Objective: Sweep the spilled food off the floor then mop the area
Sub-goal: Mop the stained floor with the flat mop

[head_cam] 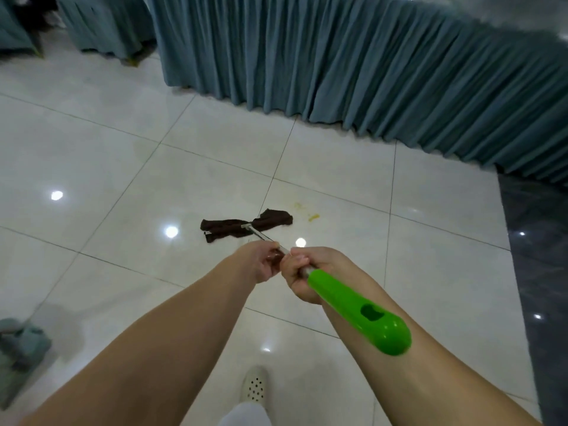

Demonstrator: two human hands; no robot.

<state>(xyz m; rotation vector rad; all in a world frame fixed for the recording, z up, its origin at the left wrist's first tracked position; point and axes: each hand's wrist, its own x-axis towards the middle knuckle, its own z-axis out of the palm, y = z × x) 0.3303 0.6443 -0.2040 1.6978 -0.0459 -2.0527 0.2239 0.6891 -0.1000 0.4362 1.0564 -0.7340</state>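
A mop with a dark brown cloth head (pixel 242 228) lies flat on the white tiled floor (pixel 123 167) ahead of me. Its thin metal shaft runs back to a bright green handle end (pixel 359 312). My right hand (pixel 310 272) grips the shaft just in front of the green handle. My left hand (pixel 261 261) holds the shaft a little further down, fingers curled round it. A small yellow food smear (pixel 310 214) sits on the tile just right of the mop head, apart from it.
A long table with a pleated teal skirt (pixel 368 72) runs across the back and right. More teal-skirted furniture (pixel 104 26) stands at the far left. A dark tile strip (pixel 534 256) borders the right. Teal cloth (pixel 21 348) lies at lower left. My white shoe (pixel 254 384) is below.
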